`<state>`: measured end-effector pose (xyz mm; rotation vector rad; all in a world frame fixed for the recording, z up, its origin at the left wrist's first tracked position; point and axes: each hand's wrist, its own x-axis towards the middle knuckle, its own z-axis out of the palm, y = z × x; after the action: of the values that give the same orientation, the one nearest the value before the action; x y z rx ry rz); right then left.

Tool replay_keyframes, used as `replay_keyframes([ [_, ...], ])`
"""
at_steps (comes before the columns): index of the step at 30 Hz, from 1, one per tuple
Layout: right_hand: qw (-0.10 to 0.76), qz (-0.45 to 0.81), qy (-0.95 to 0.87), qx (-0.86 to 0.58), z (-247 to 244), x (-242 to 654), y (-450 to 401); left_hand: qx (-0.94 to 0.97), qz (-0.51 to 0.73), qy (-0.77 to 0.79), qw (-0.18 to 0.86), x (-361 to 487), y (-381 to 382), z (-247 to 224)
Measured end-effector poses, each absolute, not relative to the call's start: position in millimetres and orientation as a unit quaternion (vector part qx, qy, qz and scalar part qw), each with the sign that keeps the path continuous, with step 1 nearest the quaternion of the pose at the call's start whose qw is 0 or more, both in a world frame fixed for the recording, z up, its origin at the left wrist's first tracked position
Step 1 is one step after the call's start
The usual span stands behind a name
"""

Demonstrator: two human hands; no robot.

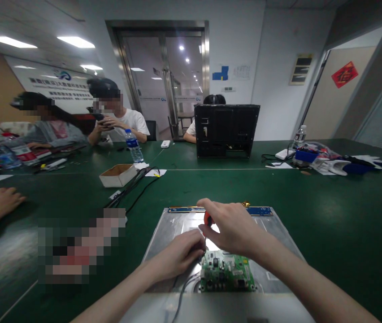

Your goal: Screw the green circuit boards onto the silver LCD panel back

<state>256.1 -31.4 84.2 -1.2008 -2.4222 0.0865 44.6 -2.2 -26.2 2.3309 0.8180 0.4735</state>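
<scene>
In front of me a silvery metal display panel [157,244] lies flat on the table, with a green circuit board [226,274] fixed near its close edge. A blue strip board [260,211] runs along the far edge. My right hand [233,224] is closed round the orange-red handle of a screwdriver [207,218], held upright above the board's upper left corner. Its tip is hidden by my fingers. My left hand [187,251] is closed beside the shaft, fingertips pinched together at that corner; what they hold, if anything, is hidden. Grey cables [180,298] trail from the board's left side.
A small cardboard box [119,176], black cables [137,181] and a water bottle [133,146] stand ahead to the left. An upright black monitor back [227,131] is across the table. Gloves and bags [328,159] lie right. Another person's hand [1,202] rests at left.
</scene>
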Motion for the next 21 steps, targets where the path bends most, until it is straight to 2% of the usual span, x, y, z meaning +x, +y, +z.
replay_keyframes([
  [15,0.199,0.025,-0.871,-0.449,88.6,256.6,-31.6,0.886,0.176,0.315,0.290,46.6,-4.0,-24.9],
  [21,0.224,0.039,-0.876,-0.426,87.7,258.0,-31.0,0.881,0.185,0.318,0.297,45.0,-3.6,-28.8],
])
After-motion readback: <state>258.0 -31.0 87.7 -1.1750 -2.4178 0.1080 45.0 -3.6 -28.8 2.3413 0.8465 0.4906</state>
